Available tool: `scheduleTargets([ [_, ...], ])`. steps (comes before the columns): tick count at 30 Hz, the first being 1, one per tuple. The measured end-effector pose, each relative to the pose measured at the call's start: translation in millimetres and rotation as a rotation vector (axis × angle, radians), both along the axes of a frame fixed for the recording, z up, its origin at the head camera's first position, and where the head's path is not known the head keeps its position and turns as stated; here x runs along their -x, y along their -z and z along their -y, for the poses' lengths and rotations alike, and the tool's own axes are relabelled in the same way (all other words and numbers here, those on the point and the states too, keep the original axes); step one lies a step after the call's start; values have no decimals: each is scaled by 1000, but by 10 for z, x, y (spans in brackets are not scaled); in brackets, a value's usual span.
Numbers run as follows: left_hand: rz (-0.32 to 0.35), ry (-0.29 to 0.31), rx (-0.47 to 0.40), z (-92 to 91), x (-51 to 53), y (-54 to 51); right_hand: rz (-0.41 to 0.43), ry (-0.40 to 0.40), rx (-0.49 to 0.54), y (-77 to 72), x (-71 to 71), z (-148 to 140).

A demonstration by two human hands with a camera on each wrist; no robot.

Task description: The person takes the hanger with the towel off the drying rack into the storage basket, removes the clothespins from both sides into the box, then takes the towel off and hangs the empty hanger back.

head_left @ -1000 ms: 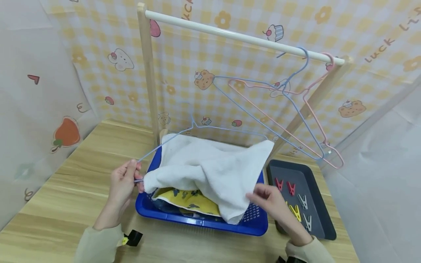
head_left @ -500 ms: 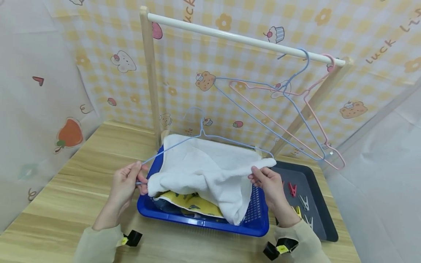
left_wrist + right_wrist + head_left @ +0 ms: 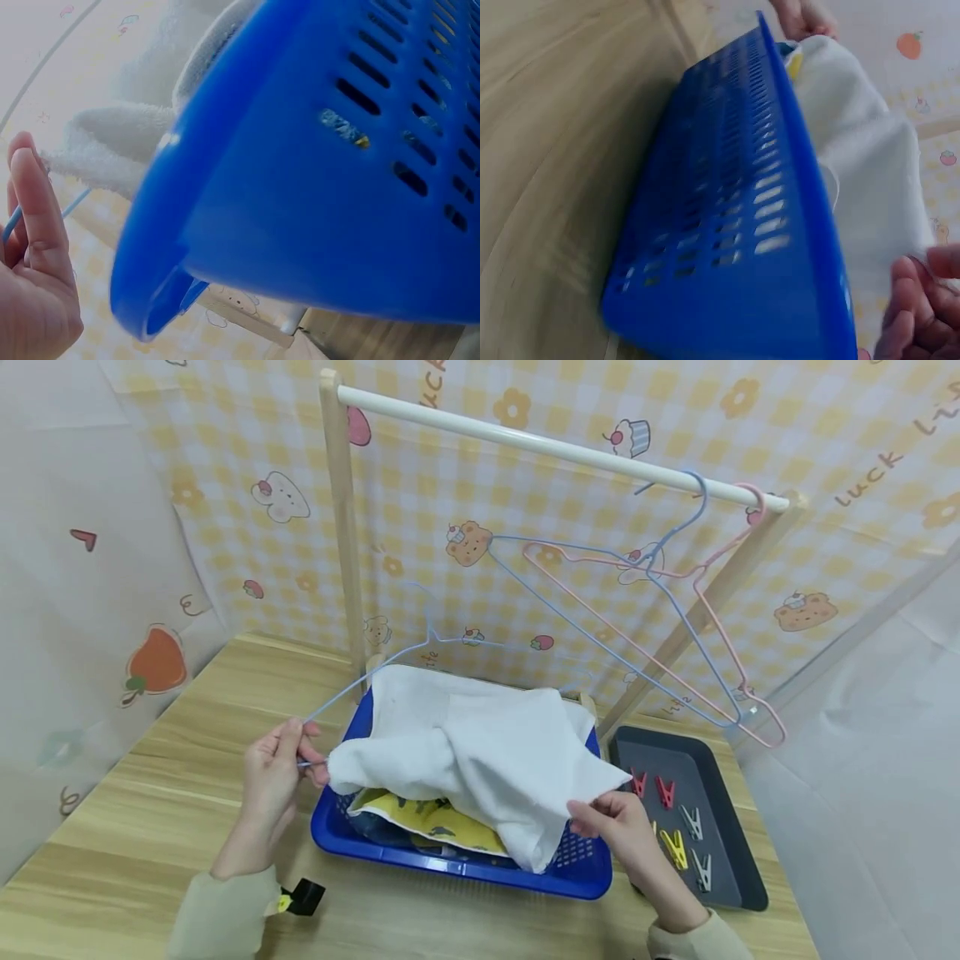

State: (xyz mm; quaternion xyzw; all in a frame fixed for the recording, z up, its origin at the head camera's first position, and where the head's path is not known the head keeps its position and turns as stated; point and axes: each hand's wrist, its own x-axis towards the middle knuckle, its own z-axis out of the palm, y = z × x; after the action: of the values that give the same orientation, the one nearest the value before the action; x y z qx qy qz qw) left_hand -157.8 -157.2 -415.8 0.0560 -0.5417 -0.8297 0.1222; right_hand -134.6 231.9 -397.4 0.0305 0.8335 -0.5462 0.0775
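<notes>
My left hand grips the left corner of a thin light-blue wire hanger. The hanger's hook points up toward the back, and its far right arm looks faint and blurred. Over its lower part lies a white towel, bunched near my left fingers and spreading to the right over the blue basket. With my right hand I pinch the towel's right edge, and one corner sticks out past the fingers. The right wrist view also shows the right hand pinching the towel's edge.
Yellow patterned cloth lies in the basket under the towel. A rack with a white rail stands behind, carrying a blue hanger and a pink hanger. At the right, a dark tray holds several clothespins.
My right hand rose with the towel's edge to the hanger's right end, then came back down and toward me. The hanger has swung up and left. The left hand keeps its grip.
</notes>
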Motion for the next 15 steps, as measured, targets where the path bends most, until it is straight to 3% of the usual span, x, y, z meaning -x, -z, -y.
scheduleTargets([
  [4,-35,36,12,15,-13,-18,-34,-244,-137,-71,-6,-124],
  [6,-48,50,28,16,-20,-31,-124,-281,-238,-141,24,-154],
  [9,-68,65,45,2,-31,-49,-328,-172,-377,-229,100,-125],
  [12,-92,89,46,-23,-39,-61,-504,-42,-445,-250,215,-20],
  [15,-106,109,49,-59,-41,-61,-518,-25,-415,-226,314,101],
])
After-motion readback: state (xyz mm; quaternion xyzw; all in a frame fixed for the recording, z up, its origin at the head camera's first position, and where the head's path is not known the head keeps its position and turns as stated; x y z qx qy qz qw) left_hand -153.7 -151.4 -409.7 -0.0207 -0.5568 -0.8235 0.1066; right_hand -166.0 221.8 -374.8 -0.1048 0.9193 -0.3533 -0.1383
